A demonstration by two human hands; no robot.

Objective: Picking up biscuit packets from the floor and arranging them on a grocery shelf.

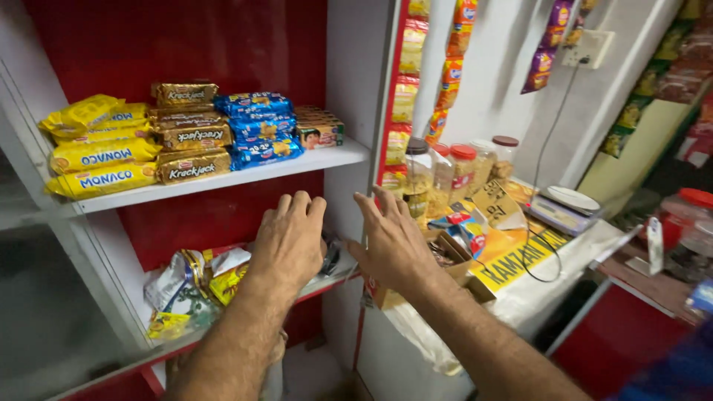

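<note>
Both hands are open and hold nothing. The left hand is seen from the back, its fingers close together, slightly curled and pointing up toward the red back wall of a shelf unit. The right hand sits just beside it, near the unit's white side panel, fingers spread loosely and released. Both bare forearms reach in from the bottom of the view.

Below and to the left of the left hand, on the lower shelf, lies a loose pile of snack packets in yellow, white and green wrappers; the hand hovers over the pile's right end, and contact cannot be made out.

The upper shelf, above both hands, carries stacked biscuit packs: yellow ones at the left, gold-brown ones in the middle, blue ones further right, and small boxes at the end.

To the right of the right hand is a counter with a cardboard box of small wrapped goods, clear jars with coloured lids, a yellow sheet and a weighing scale. Strips of hanging snack sachets run down the wall behind.
</note>
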